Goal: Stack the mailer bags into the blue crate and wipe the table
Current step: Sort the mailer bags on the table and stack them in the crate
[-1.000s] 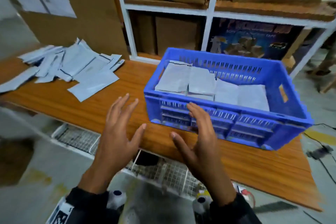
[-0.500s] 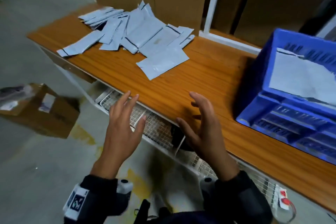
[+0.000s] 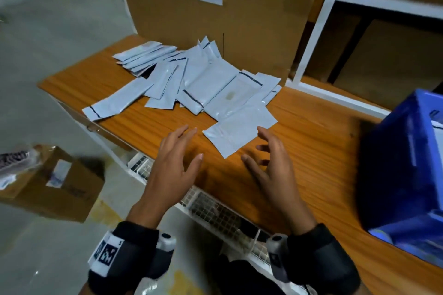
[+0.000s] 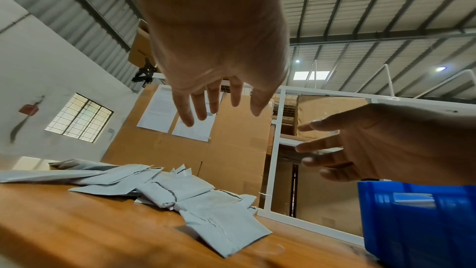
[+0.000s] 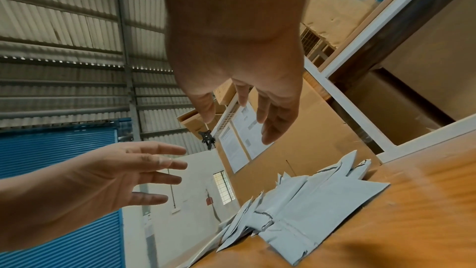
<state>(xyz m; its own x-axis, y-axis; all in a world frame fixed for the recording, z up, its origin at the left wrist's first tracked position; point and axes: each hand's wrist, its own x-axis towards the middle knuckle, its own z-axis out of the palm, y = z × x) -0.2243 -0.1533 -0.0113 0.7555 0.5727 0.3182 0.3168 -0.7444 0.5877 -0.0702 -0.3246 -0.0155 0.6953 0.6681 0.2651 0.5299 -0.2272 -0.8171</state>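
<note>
Next pickup is being set up, judging by the pose: the nearest mailer bag (image 3: pixel 239 135) is best being taken flat by both edges, so the pile of mailer bags (image 3: pixel 191 79) behind is not being dragged. Left hand (image 3: pixel 172 163) and right hand (image 3: pixel 273 167) are being held over the surface (image 3: pixel 311 151), fingers spread, nothing gripped. The bag is lying between and just beyond the fingertips; the blue crate (image 3: pixel 402 175) is sitting to the right.

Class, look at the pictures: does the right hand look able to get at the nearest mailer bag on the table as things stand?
Probably yes. The right hand hangs open and empty just beside the nearest mailer bag, which lies flat on top at the pile's near edge, with nothing between them.
</note>
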